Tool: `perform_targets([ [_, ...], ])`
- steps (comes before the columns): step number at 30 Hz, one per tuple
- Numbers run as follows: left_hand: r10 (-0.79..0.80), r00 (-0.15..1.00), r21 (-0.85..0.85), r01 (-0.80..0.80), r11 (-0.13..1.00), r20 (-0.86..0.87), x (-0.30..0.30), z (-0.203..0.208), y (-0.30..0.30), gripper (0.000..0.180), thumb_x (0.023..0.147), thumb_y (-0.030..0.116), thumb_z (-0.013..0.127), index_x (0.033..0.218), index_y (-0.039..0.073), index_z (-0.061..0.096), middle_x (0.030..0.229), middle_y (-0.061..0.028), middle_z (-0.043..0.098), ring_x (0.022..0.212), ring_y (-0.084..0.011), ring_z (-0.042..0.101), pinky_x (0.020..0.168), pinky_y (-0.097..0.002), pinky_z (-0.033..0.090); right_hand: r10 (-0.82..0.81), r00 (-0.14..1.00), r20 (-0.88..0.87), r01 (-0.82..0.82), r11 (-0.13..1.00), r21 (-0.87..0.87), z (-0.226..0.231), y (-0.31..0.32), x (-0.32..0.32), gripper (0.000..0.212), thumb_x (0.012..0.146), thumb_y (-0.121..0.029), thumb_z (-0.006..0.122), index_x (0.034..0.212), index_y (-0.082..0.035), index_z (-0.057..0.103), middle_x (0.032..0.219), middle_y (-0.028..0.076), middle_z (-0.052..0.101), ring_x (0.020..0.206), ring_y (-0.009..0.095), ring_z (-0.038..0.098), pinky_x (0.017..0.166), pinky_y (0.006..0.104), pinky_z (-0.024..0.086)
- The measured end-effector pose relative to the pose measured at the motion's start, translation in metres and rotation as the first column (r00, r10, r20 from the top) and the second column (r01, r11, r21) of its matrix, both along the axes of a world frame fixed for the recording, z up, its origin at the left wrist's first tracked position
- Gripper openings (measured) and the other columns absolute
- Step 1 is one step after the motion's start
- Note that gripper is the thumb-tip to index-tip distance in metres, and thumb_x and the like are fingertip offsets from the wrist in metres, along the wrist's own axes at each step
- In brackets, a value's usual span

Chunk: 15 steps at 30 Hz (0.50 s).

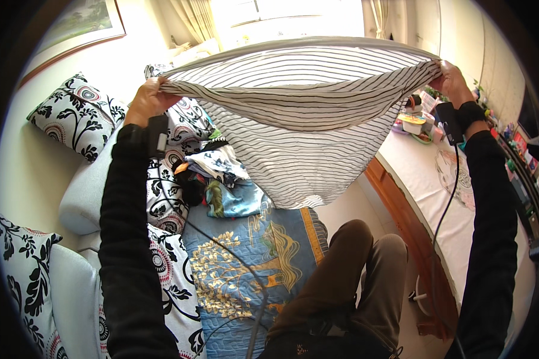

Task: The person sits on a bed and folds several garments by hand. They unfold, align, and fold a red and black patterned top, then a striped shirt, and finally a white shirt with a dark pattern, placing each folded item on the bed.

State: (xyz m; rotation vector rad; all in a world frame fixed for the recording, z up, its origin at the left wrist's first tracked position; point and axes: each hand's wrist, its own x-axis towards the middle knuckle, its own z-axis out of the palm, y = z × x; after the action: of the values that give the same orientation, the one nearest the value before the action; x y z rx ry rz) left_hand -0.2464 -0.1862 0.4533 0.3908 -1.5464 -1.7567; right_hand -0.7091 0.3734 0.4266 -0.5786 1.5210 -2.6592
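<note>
We've got a big striped cloth (317,152) strung up between our left hand (145,100) and right hand (455,87), its middle drooping well below the fingers. Way under those fingers there's a blue quilted cover (233,299). Left of the left fingers: a black-and-white patterned pillow (72,116); below and right of them, a heap of clothes (218,173). Left fingers are pinching one bunched end, right fingers the other. Tiny white-and-yellow tub (412,124) below-left of the right fingers.

Bright daylight from the blown-out window (290,19) — edges curved, corners black
</note>
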Motion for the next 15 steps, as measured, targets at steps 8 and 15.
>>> perform_targets([
  [8, 0.294, 0.955, -0.549, -0.268, 0.791, -0.042, -0.041, 0.046, -0.035, 0.025, 0.098, 0.021, 0.071, 0.112, 0.000, 0.071, 0.094, -0.0043, 0.070, 0.075, -0.0103, 0.063, 0.065, -0.0248, 0.052, -0.370, 0.629, -0.684, 0.704, 0.645, 0.299, 0.044, 0.005, -0.044, 0.046, 0.099, -0.044, 0.063, 0.107, 0.000, 0.075, 0.087, 0.006, 0.075, 0.084, 0.024, 0.072, 0.077, 0.0346, 0.055],
  [15, 0.495, 0.869, -0.812, -0.291, 0.506, -0.003, -0.003, 0.129, -0.052, 0.035, 0.087, 0.041, 0.083, 0.096, 0.009, 0.073, 0.066, 0.0063, 0.055, 0.047, -0.0020, 0.037, 0.040, -0.0217, 0.028, -0.298, 0.079, -0.951, 0.995, -0.041, 0.096, 0.095, 0.033, 0.026, 0.055, 0.088, -0.054, 0.069, 0.098, 0.000, 0.068, 0.098, 0.025, 0.072, 0.094, 0.043, 0.069, 0.083, 0.0510, 0.055],
])
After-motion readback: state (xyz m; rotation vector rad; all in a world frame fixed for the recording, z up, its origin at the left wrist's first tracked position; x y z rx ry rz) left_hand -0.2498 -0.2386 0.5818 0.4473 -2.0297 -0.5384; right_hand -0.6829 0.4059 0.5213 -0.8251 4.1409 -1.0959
